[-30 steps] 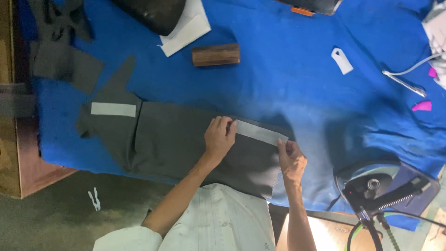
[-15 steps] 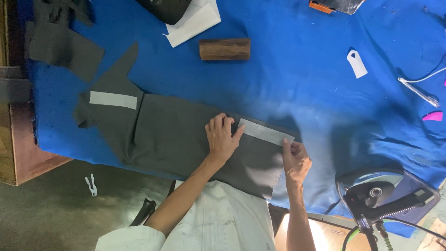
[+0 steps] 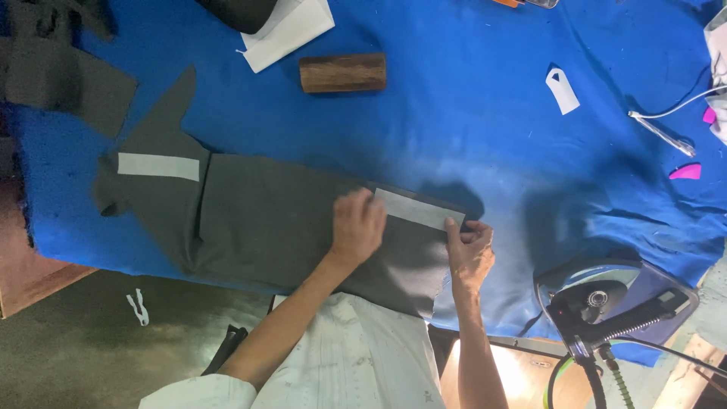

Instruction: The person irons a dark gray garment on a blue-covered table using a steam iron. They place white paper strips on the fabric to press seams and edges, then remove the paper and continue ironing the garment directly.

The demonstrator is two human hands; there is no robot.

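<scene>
A long dark grey fabric piece (image 3: 265,220) lies on the blue cloth-covered table (image 3: 454,129). A white strip (image 3: 413,210) sits near the fabric's right end. My left hand (image 3: 358,227) rests on the grey fabric, with its fingertips at the strip's left end. My right hand (image 3: 469,250) pinches the fabric edge at the strip's right end. A second white strip (image 3: 157,167) lies on the fabric's left part.
A steam iron (image 3: 606,299) with its hose stands at the table's right front edge. At the back lie a wooden block (image 3: 342,73), white paper (image 3: 288,30), a small white tag (image 3: 562,89) and pink chalk pieces (image 3: 685,172). More grey fabric pieces (image 3: 68,83) lie far left.
My right hand has crept up to the right end of the white strip. My left hand stays on the fabric at the strip's other end. The view shifted slightly.
</scene>
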